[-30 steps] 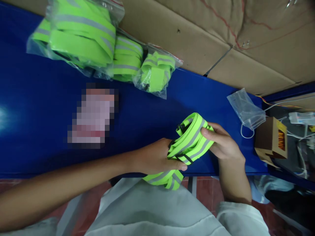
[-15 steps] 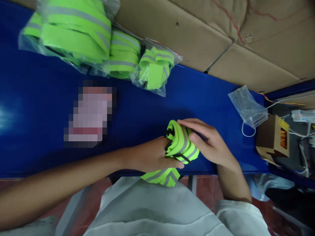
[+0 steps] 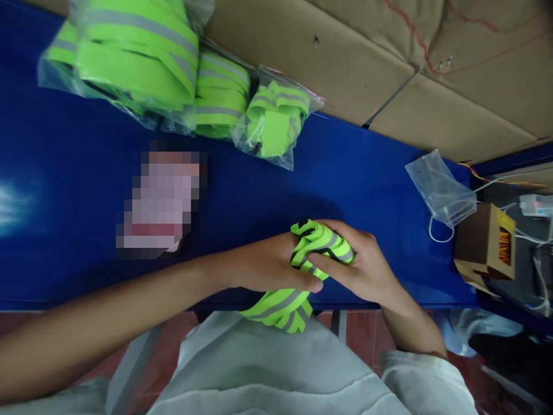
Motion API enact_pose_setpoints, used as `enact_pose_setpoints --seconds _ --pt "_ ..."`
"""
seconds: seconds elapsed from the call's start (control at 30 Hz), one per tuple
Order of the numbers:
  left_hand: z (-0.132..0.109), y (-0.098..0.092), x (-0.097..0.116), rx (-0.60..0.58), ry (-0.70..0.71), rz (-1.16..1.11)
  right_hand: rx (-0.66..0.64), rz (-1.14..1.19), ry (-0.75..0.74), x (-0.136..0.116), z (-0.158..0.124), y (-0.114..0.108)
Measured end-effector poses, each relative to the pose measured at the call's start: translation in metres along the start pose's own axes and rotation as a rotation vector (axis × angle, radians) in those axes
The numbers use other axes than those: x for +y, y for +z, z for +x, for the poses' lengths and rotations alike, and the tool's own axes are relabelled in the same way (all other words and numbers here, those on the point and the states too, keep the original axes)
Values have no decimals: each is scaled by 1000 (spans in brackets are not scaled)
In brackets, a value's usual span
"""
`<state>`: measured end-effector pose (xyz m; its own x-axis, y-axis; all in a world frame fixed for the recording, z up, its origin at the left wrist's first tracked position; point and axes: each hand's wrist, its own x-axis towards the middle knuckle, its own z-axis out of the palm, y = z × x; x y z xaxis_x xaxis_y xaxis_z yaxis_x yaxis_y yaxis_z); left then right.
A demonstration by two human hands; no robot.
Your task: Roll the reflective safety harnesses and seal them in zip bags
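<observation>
A bunched neon-yellow reflective strap [image 3: 322,245] with grey stripes and black edging is held between my two hands, just over the front edge of the blue table. My left hand [image 3: 268,262] grips it from the left, its thumb lying along the lower side; most of those fingers are hidden behind the bundle. From the right, my right hand [image 3: 360,265] wraps round the roll, thumb in front and fingers behind. Loose strap ends hang below my left hand, over the front of the grey-green garment [image 3: 259,363].
Clear bags of similar neon straps [image 3: 138,63] lie along the back of the blue table [image 3: 242,202], by a cardboard wall [image 3: 367,63]. A pixelated flat object [image 3: 162,202] rests at left. At right are a clear pouch [image 3: 440,187], a small cardboard box [image 3: 484,242] and cables.
My right hand has closed round the bundle; before, its fingers were extended along the bundle's side. The bundle is squeezed tighter and slightly turned. My left hand stays nearly in place.
</observation>
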<state>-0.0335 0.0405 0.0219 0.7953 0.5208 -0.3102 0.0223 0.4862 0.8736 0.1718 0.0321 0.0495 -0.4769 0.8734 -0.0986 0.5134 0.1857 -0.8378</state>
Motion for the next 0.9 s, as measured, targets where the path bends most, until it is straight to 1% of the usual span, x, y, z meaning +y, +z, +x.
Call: enact_pose_setpoints --seconds 0.07,0.17,0.23,0.33,0.4,0.47,0.53,0.63,0.7,0.8,0.9 --pt "-2 0 2 -6 -33 -21 17 61 25 -1 0 -2" --pt "-5 1 1 -22 -138 -59 33 126 60 0 -2 -6" --pt "-5 2 -1 -11 -197 -77 93 188 104 2 -4 -11" --pt "-4 2 -3 -26 -225 -104 198 355 188 6 -7 -22" --pt "-3 3 -3 -68 -203 -145 169 494 254 9 -7 -29" --pt "-3 5 -2 -112 -164 -183 84 602 315 11 -5 -33" --pt "-3 7 -2 -120 -130 -213 47 624 339 13 -4 -35" --pt "-3 7 -1 -81 -137 -263 89 550 323 16 -4 -38" --pt "-4 6 1 -105 -137 -290 95 533 316 19 -8 -42" --pt "-6 7 4 -167 -82 -311 86 556 302 21 -12 -47" --pt "-7 9 6 -134 -41 -296 126 532 298 19 -12 -48"
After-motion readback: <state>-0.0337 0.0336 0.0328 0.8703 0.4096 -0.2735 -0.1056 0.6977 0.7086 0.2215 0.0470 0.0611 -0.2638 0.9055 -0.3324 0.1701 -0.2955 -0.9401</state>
